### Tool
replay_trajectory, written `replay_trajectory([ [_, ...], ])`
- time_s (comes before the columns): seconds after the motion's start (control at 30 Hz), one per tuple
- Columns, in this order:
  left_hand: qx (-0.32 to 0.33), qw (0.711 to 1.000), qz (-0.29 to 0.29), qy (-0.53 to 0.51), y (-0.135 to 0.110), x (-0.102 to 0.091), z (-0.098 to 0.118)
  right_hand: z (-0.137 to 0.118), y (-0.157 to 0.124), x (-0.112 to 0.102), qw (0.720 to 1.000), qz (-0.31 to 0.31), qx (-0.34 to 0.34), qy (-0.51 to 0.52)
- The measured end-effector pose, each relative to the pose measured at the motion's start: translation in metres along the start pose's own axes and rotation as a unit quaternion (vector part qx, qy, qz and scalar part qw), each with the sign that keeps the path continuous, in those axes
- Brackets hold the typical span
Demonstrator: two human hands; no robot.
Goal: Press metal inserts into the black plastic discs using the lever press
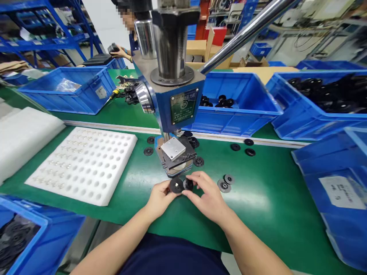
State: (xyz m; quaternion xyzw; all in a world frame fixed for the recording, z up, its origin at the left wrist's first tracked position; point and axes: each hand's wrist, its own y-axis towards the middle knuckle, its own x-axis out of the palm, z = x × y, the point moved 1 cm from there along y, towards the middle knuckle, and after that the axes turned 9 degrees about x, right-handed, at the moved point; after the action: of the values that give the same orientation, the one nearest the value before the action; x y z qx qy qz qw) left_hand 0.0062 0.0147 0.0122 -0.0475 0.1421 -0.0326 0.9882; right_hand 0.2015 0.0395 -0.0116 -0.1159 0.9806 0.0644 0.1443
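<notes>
My left hand (pixel 161 197) pinches a flat black disc (pixel 175 185) with a small pale spot at its middle. Right beside it, my right hand (pixel 207 195) grips a smaller black wheel-like part (pixel 188 184) between thumb and fingers. The two parts are side by side, and I cannot tell if they touch. Just beyond my hands is the base of a blue hand press (pixel 176 154), with a silver metal block (pixel 173 148) on it. Several black discs lie around the base, among them a black disc (pixel 198 161) to its right.
A white foam tray (pixel 114 183) with rows of holes, some holding small clear pieces, lies left. Two grey-black discs (pixel 224 186) lie right of my hands. Blue bins (pixel 223 121) line the back. The press lever (pixel 246 34) slants up right. Another person's hand (pixel 122 52) holds a dark part.
</notes>
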Motion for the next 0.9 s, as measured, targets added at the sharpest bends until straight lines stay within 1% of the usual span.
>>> replay_trajectory([
  [0.1, 0.061, 0.995, -0.025, 0.079, -0.001, 0.001, 0.0, -0.012, -0.008, 0.012, 0.999, -0.025, -0.036, 0.019],
  [0.2, 0.111, 0.985, -0.05, 0.125, -0.003, 0.0, 0.001, -0.016, -0.011, 0.016, 0.998, -0.031, -0.061, 0.005],
  [0.27, 0.126, 0.98, -0.062, 0.138, -0.004, -0.001, 0.0, -0.018, -0.012, 0.016, 0.997, -0.041, -0.066, -0.009],
  [0.4, 0.133, 0.974, -0.079, 0.164, -0.006, -0.004, 0.0, -0.025, -0.012, 0.015, 0.994, -0.062, -0.078, -0.048],
  [0.57, 0.155, 0.966, -0.084, 0.188, -0.007, -0.007, 0.0, -0.031, -0.012, 0.016, 0.99, -0.07, -0.075, -0.092],
  [0.7, 0.183, 0.956, -0.105, 0.204, -0.008, -0.009, -0.004, -0.032, -0.013, 0.018, 0.987, -0.068, -0.072, -0.126],
  [0.8, 0.218, 0.948, -0.109, 0.205, -0.01, -0.01, -0.007, -0.033, -0.015, 0.021, 0.987, -0.067, -0.065, -0.13],
  [0.9, 0.246, 0.944, -0.092, 0.201, -0.011, -0.011, -0.008, -0.034, -0.017, 0.025, 0.991, -0.053, -0.048, -0.11],
])
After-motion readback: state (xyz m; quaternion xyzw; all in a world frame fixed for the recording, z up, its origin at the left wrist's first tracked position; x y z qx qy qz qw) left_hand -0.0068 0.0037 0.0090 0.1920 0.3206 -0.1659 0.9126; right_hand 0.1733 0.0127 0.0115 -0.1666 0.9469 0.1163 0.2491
